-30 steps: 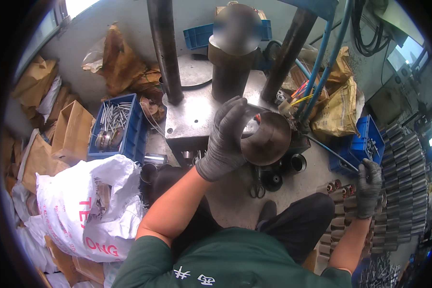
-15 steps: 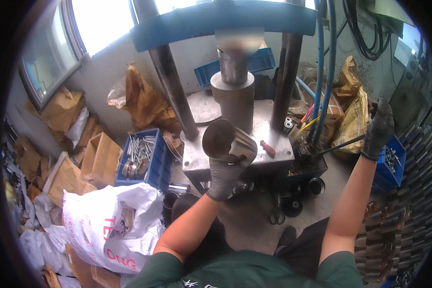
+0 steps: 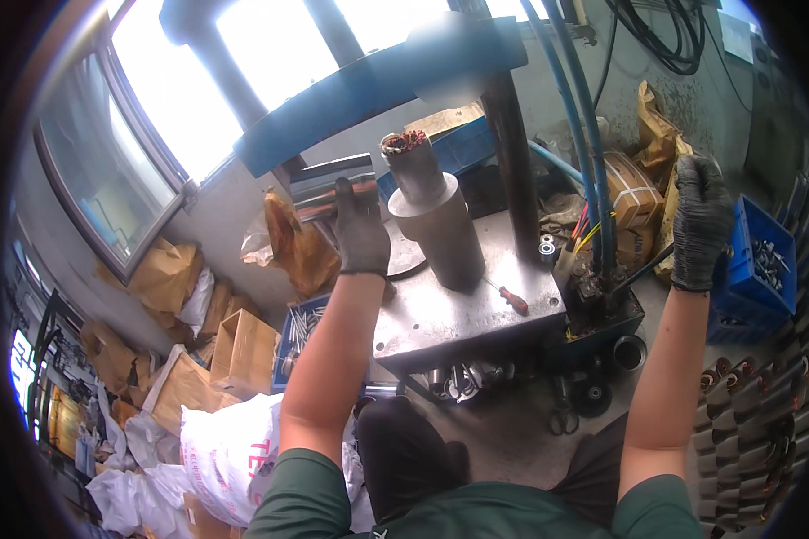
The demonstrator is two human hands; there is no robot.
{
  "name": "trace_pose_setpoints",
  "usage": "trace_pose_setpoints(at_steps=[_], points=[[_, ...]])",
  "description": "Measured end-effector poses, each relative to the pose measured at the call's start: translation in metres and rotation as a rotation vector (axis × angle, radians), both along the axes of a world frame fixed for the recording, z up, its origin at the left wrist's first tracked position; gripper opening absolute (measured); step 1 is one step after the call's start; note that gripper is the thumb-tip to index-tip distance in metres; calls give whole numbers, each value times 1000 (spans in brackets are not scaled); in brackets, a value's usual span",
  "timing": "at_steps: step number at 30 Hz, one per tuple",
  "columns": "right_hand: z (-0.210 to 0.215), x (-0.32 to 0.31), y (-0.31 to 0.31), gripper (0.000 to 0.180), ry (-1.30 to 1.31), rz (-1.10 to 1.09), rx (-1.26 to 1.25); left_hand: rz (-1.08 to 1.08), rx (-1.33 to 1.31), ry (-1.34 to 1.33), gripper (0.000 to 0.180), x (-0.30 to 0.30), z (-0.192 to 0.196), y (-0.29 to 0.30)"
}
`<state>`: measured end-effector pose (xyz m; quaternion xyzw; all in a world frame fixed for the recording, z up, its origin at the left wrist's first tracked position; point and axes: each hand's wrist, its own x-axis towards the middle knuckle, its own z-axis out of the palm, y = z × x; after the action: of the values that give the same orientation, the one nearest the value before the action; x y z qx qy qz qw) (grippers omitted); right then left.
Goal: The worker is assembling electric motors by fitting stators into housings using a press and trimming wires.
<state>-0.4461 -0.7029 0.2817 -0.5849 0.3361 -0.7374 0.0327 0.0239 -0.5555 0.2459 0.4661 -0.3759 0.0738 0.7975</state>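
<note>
Above the left side of the steel worktop (image 3: pixel 440 332), a shiny metal tube (image 3: pixel 319 186) is hanging in the grasp of the gloved left hand (image 3: pixel 361 232), which is clamping on it with one finger lying along its near face. Just right of the tube, an upright steel cylinder (image 3: pixel 454 242) is standing on the worktop and carrying a narrower grey piece (image 3: pixel 413 180), its top showing copper windings (image 3: pixel 404 141). A flat round disc (image 3: pixel 405 260) is resting at the worktop's left edge, and a red-handled screwdriver (image 3: pixel 513 301) is lying near the front right corner. Toward the back right corner, a dark column (image 3: pixel 512 162) is rising to a blue crossbeam (image 3: pixel 377 90). Beyond the right edge, the gloved right hand (image 3: pixel 702 225) is hovering with fingers close together, near a blue bin (image 3: pixel 753 269) of small metal parts; a dark bar (image 3: pixel 647 269) is running toward it, but whether the hand is gripping anything, one cannot tell. Below the front right corner, scissors (image 3: pixel 563 418) are lying on the floor, while a white sack (image 3: pixel 225 458) is slumping at the lower left
</note>
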Motion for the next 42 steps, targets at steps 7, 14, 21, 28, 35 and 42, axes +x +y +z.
trace_pose_setpoints(at_steps=[7, 14, 21, 28, 35, 42], points=[[-10, -12, -9, 23, 34, 43, -25, -427, -244, 547, 46, -15, 57, -42], [-9, -12, -4, 25, -215, 470, 33, -325, -188, 463, 69, -8, 62, -54], [-30, -24, -34, 26, 25, 234, -123, -257, -118, 326, 51, -39, 73, -56], [-8, -19, -7, 21, -48, 300, 150, -273, -37, 233, 42, -34, 81, -56], [-8, -22, -4, 18, 29, 327, 198, -293, 15, 107, 42, -39, 93, -59], [-1, -24, 7, 22, 109, 312, 287, -140, 260, -108, 63, -11, 109, -78]])
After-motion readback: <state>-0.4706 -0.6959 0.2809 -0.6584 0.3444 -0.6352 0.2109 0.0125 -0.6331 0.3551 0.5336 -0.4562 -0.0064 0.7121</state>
